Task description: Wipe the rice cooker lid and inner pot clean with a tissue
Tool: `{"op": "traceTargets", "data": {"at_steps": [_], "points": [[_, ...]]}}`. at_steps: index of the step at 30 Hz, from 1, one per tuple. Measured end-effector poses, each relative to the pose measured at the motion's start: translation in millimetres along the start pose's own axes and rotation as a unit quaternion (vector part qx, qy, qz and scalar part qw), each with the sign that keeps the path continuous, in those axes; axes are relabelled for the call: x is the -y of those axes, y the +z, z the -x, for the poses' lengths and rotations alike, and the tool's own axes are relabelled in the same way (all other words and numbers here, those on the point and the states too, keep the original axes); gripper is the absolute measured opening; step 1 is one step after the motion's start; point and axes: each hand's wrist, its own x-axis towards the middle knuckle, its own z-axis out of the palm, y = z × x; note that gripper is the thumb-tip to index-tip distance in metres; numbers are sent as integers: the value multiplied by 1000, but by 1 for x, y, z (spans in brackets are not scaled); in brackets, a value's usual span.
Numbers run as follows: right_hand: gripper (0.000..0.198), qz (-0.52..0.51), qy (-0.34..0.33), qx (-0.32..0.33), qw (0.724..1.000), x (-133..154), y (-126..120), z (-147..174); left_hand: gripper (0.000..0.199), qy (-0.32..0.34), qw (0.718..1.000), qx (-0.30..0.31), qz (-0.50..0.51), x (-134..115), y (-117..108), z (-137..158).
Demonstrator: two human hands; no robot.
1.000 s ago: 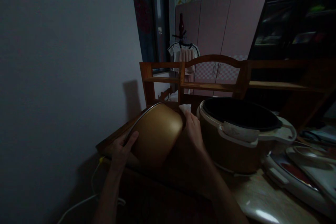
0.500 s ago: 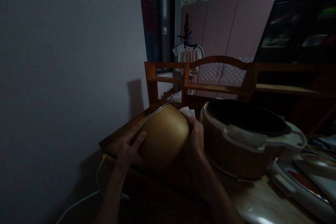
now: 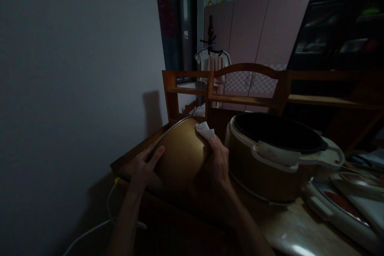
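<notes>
A gold-coloured rice cooker inner pot (image 3: 180, 156) is tilted on its side, its metal rim toward the left. My left hand (image 3: 146, 169) grips that rim, thumb on the outer wall and the other fingers hidden behind it. Pressed against the pot's upper right side is a white cloth or tissue (image 3: 205, 131), pinched in my right hand (image 3: 220, 158). Just to the right stands the rice cooker body (image 3: 261, 172), its lid off and its inside dark.
The cooker's lid (image 3: 336, 204) lies on the table (image 3: 288, 224) at the right. A wooden shelf rack (image 3: 246, 99) runs along the table's back. A white cable (image 3: 90, 234) hangs at the left beside the wall (image 3: 75, 68). Pink cupboards (image 3: 249, 32) stand farther back.
My right hand and the white cloth have shifted left across the pot's outer wall, onto its upper part. The left hand keeps its hold on the rim. The view has turned slightly.
</notes>
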Motion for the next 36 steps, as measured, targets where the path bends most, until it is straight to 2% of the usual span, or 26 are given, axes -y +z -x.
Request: {"op": "traceTargets", "data": {"at_steps": [5, 10, 16, 21, 24, 26, 28, 32, 34, 35, 36], "points": [[41, 20, -20, 5, 1000, 0, -3, 7, 56, 15, 998, 37, -45, 0, -6, -11], [40, 83, -96, 1, 992, 3, -3, 14, 46, 73, 988, 56, -123, -23, -4, -14], [44, 220, -147, 34, 964, 15, -5, 20, 38, 146, 967, 3, -209, -70, 26, -25], [45, 294, -158, 83, 939, 32, -9, 25, 41, 136, 935, -8, -328, -94, 54, -44], [41, 324, -142, 101, 930, 55, -16, 19, 43, 137, 918, -20, -371, -95, 60, -48], [39, 350, -139, 107, 920, 82, -26, 12, 45, 144, 916, -18, -375, -93, 60, -49], [37, 397, -157, 126, 895, 118, -42, 6, 47, 142, 914, -18, -379, -89, 58, -49], [42, 489, -256, 165, 817, 187, -90, 9, 49, 140, 910, -15, -389, -86, 55, -51], [50, 511, -327, 146, 781, 205, -113, 20, 51, 140, 907, -16, -397, -85, 55, -51], [55, 509, -350, 132, 775, 208, -122, 28, 51, 141, 905, -15, -401, -86, 55, -51], [59, 496, -344, 123, 788, 207, -129, 38, 52, 143, 903, -15, -404, -86, 56, -51]]}}
